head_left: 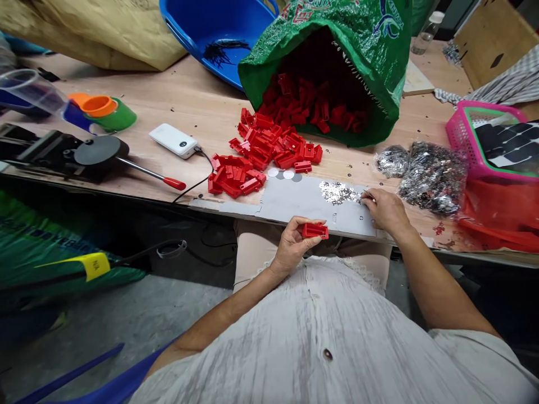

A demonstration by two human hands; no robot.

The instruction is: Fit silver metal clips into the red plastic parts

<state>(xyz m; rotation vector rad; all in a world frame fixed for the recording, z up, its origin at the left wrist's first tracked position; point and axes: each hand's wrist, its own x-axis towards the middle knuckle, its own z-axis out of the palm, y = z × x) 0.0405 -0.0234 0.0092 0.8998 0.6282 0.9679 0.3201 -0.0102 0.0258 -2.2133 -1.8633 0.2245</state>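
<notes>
My left hand (292,242) holds a red plastic housing (315,230) with its hollow side facing up, just in front of the table edge. Pinched in my right hand (388,210) is a thin tool that looks like tweezers (369,196); its tip is at the right side of a pile of small shiny metal pieces (337,192). The pile lies on a grey sheet (290,202) along the table's front. Behind the left hand sits a heap of loose red housings (263,146). Whether the tool's tip grips a metal piece is too small to tell.
A green sack (379,62) full of red housings lies open at the back. Bags of metal parts (433,177) and a pink basket (458,140) stand right. Leftward are a white power bank (174,140) and a lever press (101,151); a blue basin (189,28) is behind.
</notes>
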